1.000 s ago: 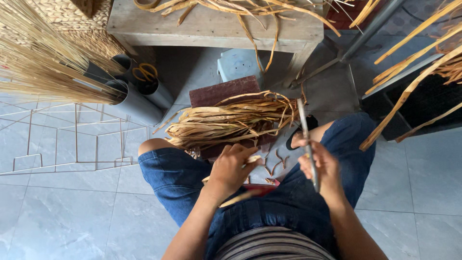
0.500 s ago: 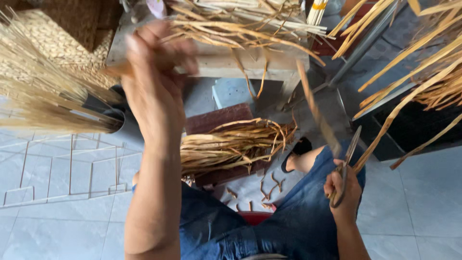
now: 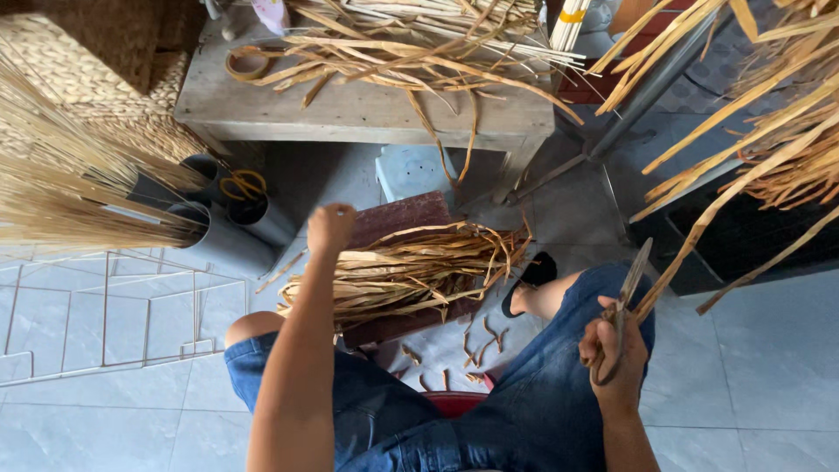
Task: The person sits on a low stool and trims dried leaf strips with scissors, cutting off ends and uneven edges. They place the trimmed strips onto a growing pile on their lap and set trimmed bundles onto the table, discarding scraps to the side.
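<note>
Head view, looking straight down on a seated person in blue jeans. The left hand (image 3: 330, 229) is raised forward on an outstretched arm, fingers curled into a loose fist; whether anything thin is pinched inside cannot be told. It hangs just above the near-left end of a bundle of dried leaf strips (image 3: 398, 273) lying on a dark reddish board (image 3: 393, 218) on the tiled floor (image 3: 105, 428) in front of the knees. The bundle's long axis runs left to right, slightly uphill toward the right, so it lies directly below and to the right of that fist. The left hand is by far the nearer one.

The right hand (image 3: 616, 358) rests low over the right thigh, well apart from the bundle, fingers closed around the handles of scissors (image 3: 625, 301) whose blades point up and away, touching a long strip that slants off to the upper right. Short offcuts (image 3: 476, 345) lie scattered between the feet. Beyond the board stands a grey wooden bench (image 3: 350, 109) piled with more strips, and dark tubes (image 3: 223, 223) holding straw stand at left.
</note>
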The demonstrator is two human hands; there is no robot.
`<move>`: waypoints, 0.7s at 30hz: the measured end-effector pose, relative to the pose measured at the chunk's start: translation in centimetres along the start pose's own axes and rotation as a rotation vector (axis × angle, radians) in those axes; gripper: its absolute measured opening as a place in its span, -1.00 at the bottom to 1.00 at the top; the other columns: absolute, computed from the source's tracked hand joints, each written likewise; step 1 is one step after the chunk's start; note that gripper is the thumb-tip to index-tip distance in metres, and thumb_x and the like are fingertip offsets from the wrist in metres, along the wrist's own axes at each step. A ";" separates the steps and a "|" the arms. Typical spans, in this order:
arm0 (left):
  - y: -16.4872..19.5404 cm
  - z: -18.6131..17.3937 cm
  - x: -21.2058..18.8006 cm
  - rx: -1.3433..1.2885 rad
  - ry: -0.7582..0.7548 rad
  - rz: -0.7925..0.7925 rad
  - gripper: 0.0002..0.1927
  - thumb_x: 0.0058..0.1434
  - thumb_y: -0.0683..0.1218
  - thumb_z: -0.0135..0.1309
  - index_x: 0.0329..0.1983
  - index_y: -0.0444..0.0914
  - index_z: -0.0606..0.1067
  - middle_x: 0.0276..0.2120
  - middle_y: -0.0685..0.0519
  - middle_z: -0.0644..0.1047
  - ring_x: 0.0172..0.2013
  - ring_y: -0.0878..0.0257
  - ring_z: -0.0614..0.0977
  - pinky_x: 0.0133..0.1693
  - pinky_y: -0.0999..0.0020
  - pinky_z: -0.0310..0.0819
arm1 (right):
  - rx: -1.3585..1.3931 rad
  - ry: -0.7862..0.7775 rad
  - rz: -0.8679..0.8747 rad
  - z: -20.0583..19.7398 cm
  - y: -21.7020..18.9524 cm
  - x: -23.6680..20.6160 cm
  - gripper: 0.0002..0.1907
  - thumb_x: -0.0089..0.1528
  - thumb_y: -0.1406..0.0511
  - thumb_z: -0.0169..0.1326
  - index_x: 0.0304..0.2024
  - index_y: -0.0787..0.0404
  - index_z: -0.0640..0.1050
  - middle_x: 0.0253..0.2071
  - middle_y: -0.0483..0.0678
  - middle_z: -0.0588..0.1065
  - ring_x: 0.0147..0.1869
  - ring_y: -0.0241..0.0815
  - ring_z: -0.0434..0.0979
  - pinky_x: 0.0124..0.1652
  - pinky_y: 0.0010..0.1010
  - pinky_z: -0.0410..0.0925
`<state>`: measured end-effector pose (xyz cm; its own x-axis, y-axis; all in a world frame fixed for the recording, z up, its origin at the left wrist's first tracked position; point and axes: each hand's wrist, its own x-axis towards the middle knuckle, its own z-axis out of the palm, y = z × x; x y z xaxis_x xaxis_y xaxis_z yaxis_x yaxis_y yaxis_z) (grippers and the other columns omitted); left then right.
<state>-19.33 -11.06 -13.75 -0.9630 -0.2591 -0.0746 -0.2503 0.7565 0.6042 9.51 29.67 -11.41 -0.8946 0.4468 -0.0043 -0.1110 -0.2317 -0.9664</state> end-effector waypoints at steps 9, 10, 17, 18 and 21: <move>-3.8 3.8 -5.2 0.216 -0.109 -0.105 -0.54 0.23 0.26 0.05 0.01 -0.08 0.61 -0.08 -0.21 0.62 -0.02 -0.16 0.63 0.00 -0.03 0.50 | -0.084 -0.047 -0.076 0.8 0.5 -0.5 -0.67 0.38 0.33 -0.01 0.20 0.25 0.46 -0.38 -0.13 0.36 -0.45 -0.37 0.31 -0.43 -0.55 0.25; -3.8 3.7 -5.7 0.179 -0.049 -0.093 -0.62 0.24 0.18 0.04 -0.01 -0.08 0.61 -0.12 -0.20 0.64 -0.06 -0.16 0.65 -0.04 -0.04 0.53 | -0.086 -0.042 -0.076 0.9 0.5 -0.6 -0.67 0.39 0.33 -0.01 0.20 0.25 0.46 -0.38 -0.13 0.36 -0.45 -0.37 0.31 -0.43 -0.55 0.25; -1.5 3.0 -14.7 -0.669 0.298 0.122 -0.93 0.32 -0.23 0.09 -0.19 -0.23 0.45 -0.24 -0.04 0.66 -0.35 0.19 0.64 -0.27 0.33 0.50 | -0.140 -0.061 -0.135 1.7 1.1 -1.1 -0.60 0.35 0.47 0.05 0.26 0.26 0.44 -0.30 -0.12 0.39 -0.39 -0.39 0.35 -0.40 -0.55 0.26; -0.7 3.3 -16.9 -0.872 0.279 0.182 -0.89 0.34 -0.29 0.08 -0.21 -0.24 0.41 -0.19 -0.02 0.66 -0.33 0.27 0.58 -0.28 0.43 0.48 | -0.131 -0.098 -0.117 2.0 1.1 -1.4 -0.56 0.32 0.48 0.05 0.26 0.23 0.40 -0.23 -0.05 0.46 -0.40 -0.40 0.36 -0.40 -0.57 0.27; 1.7 4.2 -22.9 -1.422 0.039 0.209 -0.78 0.39 -0.30 0.14 -0.15 -0.22 0.33 -0.19 -0.02 0.54 -0.22 0.34 0.57 -0.16 0.46 0.51 | -0.106 -0.233 -0.089 4.8 2.3 -2.2 -0.46 0.23 0.51 0.07 0.25 0.19 0.31 0.01 0.10 0.58 -0.39 -0.42 0.40 -0.38 -0.61 0.33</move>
<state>1.83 -1.35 -14.31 -0.9597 -0.2538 0.1204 0.2258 -0.4420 0.8682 9.13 24.07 -12.38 -0.9604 0.2471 0.1289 -0.1583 -0.1029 -0.9820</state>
